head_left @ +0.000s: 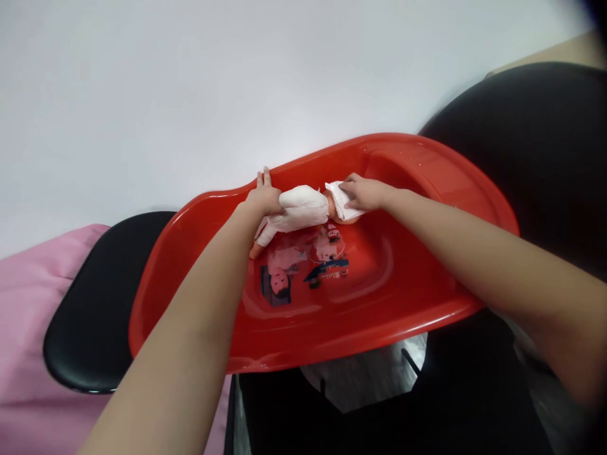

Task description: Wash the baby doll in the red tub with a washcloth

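A doll [303, 212] in white clothes lies in a red baby bathtub [370, 287], its head to the right and a leg to the left. My left hand [265, 197] is against the doll's left end, by the tub's far wall. Two of its fingers stretch up apart at the rim, while the others are partly hidden. At the doll's head, my right hand [364, 193] presses a folded white cloth [339, 201] between its fingers and the head. The cloth covers much of the head.
Printed pictures [279, 284] mark the tub floor. The tub rests across black chairs, with one seat [95, 316] at left and a black chair back [531, 145] at right. Pink fabric [33, 303] lies at far left. A white surface [213, 82] stretches behind.
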Tool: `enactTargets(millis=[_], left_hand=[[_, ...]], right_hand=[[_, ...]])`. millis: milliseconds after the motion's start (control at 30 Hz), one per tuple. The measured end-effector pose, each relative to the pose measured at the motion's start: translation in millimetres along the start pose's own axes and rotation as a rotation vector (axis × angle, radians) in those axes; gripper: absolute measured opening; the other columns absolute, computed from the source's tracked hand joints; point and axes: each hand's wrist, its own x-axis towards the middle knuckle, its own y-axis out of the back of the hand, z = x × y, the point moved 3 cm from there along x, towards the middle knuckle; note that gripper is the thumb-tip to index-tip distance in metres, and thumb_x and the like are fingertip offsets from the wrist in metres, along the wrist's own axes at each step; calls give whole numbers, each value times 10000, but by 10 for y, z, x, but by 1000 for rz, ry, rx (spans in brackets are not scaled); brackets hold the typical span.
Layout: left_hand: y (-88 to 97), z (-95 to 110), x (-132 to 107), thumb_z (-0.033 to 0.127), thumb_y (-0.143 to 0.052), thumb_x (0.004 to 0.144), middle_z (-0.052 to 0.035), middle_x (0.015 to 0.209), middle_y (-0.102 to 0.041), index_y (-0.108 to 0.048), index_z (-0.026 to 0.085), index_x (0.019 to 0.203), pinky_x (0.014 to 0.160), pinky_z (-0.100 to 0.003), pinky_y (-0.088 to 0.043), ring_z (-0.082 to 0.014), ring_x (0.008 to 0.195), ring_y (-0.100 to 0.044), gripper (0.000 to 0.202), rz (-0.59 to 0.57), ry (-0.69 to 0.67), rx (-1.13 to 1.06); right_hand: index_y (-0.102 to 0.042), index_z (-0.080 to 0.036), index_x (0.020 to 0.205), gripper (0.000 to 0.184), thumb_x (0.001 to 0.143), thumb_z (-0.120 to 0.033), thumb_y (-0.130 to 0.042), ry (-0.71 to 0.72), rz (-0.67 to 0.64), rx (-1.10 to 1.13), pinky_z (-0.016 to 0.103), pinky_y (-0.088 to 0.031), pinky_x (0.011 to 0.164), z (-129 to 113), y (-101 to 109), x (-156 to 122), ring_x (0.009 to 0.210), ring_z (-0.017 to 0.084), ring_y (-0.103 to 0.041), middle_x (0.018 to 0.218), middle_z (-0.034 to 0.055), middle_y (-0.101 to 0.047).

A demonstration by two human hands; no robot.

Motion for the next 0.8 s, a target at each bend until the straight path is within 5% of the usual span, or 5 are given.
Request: enactTargets(millis=[200, 467, 600, 800], left_hand=[[-13, -6, 3, 565, -851, 779, -88, 1805, 193, -644, 196, 1525, 1217, -618, -401, -517, 1640, 40, 858, 21, -22, 12], [-35, 2, 25, 528, -843, 839, -162, 1784, 240, -679, 107, 1444, 1190, -627, -421, -532, 1635, 24, 754, 31, -8, 17], [-6, 6, -4, 523, -837, 840, -177, 1786, 224, -647, 100, 1485, 1197, -618, -414, -536, 1634, -6, 794, 31, -1, 20], [49, 59, -137, 480, -798, 881, -200, 1794, 166, -631, 128, 1487, 1175, -570, -455, -491, 1648, -62, 721, 7, 14, 38]], right_hand=[[-771, -230, 1185, 304, 972, -382, -615, -107, -34, -109, 345, -462, 741, -150, 101, -48, 971, 295, -719, 1137, 130, -780], [-802, -149, 1055, 326, 1007, -342, -543, -129, -14, -298, 351, -449, 722, -231, 132, -58, 905, 304, -736, 1034, 177, -787], [-785, -145, 1026, 272, 976, -327, -590, -166, 0, -275, 350, -459, 745, -259, 151, -125, 926, 314, -743, 1030, 179, -786], [-717, -162, 1226, 335, 979, -349, -589, -61, 43, -175, 315, -449, 675, -387, 164, -243, 935, 286, -752, 1228, 181, -756]])
